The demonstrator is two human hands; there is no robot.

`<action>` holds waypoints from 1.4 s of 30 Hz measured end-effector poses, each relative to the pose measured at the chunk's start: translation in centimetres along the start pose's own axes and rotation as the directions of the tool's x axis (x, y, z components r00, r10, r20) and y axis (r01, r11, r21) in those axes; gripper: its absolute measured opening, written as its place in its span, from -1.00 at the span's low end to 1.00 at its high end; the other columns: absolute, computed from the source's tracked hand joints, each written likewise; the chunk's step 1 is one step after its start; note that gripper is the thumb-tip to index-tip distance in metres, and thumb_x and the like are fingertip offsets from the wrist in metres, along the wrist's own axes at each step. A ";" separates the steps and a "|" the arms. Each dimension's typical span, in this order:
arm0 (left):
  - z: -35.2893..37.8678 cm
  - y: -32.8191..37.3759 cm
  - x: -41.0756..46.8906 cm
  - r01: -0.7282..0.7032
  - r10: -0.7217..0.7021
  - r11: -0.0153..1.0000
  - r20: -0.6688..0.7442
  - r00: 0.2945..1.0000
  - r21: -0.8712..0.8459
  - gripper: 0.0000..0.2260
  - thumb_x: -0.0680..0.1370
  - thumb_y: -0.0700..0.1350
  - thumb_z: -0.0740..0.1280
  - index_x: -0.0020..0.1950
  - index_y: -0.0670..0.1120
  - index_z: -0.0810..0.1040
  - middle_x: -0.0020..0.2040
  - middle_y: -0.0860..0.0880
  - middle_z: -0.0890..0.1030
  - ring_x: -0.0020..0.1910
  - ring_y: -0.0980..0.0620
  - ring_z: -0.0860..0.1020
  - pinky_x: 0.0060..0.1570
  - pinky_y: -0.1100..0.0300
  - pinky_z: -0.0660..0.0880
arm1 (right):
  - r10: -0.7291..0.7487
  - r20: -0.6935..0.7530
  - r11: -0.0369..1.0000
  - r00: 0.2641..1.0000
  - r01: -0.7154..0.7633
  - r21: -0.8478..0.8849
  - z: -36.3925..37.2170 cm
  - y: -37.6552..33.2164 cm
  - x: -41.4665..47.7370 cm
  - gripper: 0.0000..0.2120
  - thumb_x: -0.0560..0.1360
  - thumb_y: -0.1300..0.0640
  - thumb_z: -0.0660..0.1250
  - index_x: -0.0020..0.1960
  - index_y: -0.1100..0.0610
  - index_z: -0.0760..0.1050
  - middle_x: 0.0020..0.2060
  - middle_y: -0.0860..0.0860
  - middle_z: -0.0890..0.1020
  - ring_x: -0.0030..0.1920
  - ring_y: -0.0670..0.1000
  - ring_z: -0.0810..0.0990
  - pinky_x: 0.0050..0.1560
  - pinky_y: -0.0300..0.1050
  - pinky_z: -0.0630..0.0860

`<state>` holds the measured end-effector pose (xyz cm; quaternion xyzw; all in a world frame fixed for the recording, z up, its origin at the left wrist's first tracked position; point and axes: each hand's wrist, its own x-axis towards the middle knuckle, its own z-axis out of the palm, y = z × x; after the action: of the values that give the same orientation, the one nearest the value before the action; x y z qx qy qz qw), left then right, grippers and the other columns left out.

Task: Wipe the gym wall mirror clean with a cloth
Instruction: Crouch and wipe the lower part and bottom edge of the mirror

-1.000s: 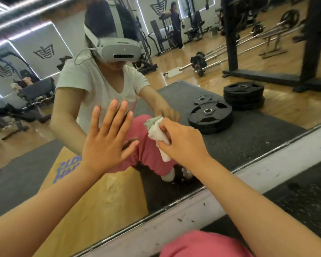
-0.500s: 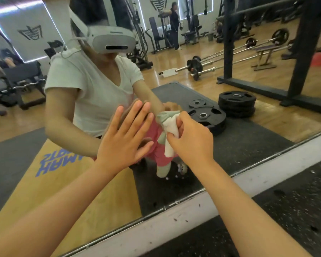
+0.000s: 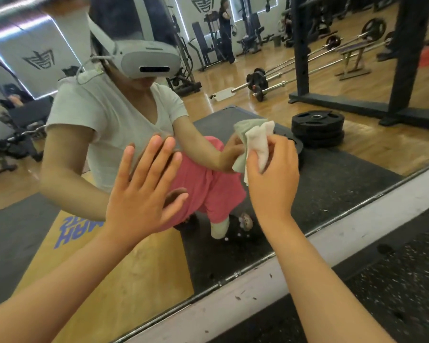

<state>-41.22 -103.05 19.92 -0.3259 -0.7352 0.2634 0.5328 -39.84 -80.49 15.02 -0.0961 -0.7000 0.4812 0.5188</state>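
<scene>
Wiping position at mirror
The right hand grips cloth against the glass; left hand lies flat, fingers spread. Reflected weight plates sit beside cloth.

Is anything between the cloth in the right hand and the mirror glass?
Nothing visible. The right hand holds the cloth to the mirror, where it seems to meet its reflection. The left hand lies flat on the glass, off to the side.

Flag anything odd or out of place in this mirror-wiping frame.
The left hand lies flat, fingers spread, apparently on the mirror being wiped, so it may leave prints. Dark flecks dot the white ledge below. The right hand grips the cloth.
</scene>
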 end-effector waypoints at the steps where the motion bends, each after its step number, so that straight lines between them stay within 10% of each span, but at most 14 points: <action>1: 0.0 0.0 0.0 0.004 -0.004 1.000 0.000 1.000 -0.005 -0.35 0.61 0.14 0.26 0.56 -0.23 0.24 0.56 -0.22 0.21 0.57 -0.20 0.13 0.53 -0.22 0.02 | -0.037 0.006 0.999 0.999 0.037 -0.023 0.5 -0.7 -1.1 -0.79 0.49 0.13 0.32 0.08 0.19 0.46 -0.06 0.08 0.52 -0.03 0.05 0.46 -0.17 -0.07 0.46; 8: -0.1 1.2 -0.1 0.115 -0.116 0.988 -0.002 0.993 -0.103 -0.38 0.60 0.10 0.23 0.55 -0.21 0.24 0.56 -0.22 0.22 0.59 -0.16 0.06 0.53 -0.20 -0.03 | -0.441 0.274 0.892 0.855 0.451 0.031 1.7 -1.3 -4.9 -0.71 0.38 0.29 0.43 0.08 0.22 0.48 -0.10 0.12 0.53 -0.11 0.10 0.47 -0.12 0.07 0.53; 16: 1.8 5.1 -1.3 0.165 -0.164 0.984 0.013 0.986 -0.069 -0.30 0.53 0.18 0.30 0.56 -0.11 0.18 0.54 -0.26 0.19 0.58 -0.27 -0.04 0.49 -0.33 -0.11 | 0.061 -0.012 0.993 0.998 -0.060 0.101 0.4 0.5 0.8 -0.76 0.54 0.16 0.31 0.17 0.22 0.45 0.03 0.09 0.49 0.05 0.08 0.46 -0.01 0.08 0.52; 27: 1.7 5.3 -1.4 0.182 -0.181 0.980 0.014 0.983 -0.075 -0.30 0.53 0.20 0.27 0.55 -0.10 0.16 0.54 -0.25 0.18 0.59 -0.25 -0.05 0.49 -0.31 -0.13 | -0.125 -0.010 0.989 0.992 0.123 -0.078 2.7 -0.2 -3.2 -0.75 0.55 0.16 0.21 0.21 0.10 0.31 0.06 0.14 0.50 0.03 0.10 0.41 -0.04 0.09 0.49; 38: 1.7 5.3 -1.3 0.174 -0.174 0.984 0.020 0.985 -0.047 -0.23 0.47 0.19 0.35 0.56 -0.10 0.15 0.55 -0.23 0.13 0.59 -0.26 -0.05 0.49 -0.32 -0.12 | 0.500 -0.233 0.864 0.834 -0.464 0.193 0.0 1.9 6.0 -0.70 0.57 0.19 0.28 0.29 0.13 0.43 0.22 0.09 0.45 0.24 0.07 0.36 0.11 -0.26 0.29; 42: 1.8 5.4 -1.5 0.174 -0.174 0.983 0.005 0.985 -0.050 -0.23 0.49 0.20 0.32 0.58 -0.09 0.12 0.61 -0.18 0.04 0.59 -0.26 -0.04 0.49 -0.31 -0.13 | 0.445 -0.304 0.895 0.842 -0.428 0.125 2.3 -2.4 3.0 -0.71 0.55 0.22 0.28 0.27 0.16 0.46 0.18 0.13 0.50 0.15 0.10 0.38 0.07 -0.16 0.27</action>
<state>-41.58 -100.77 14.53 -0.2738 -0.7675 0.1972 0.5451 -42.12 -81.15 18.74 -0.3174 -0.5518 0.5821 0.5059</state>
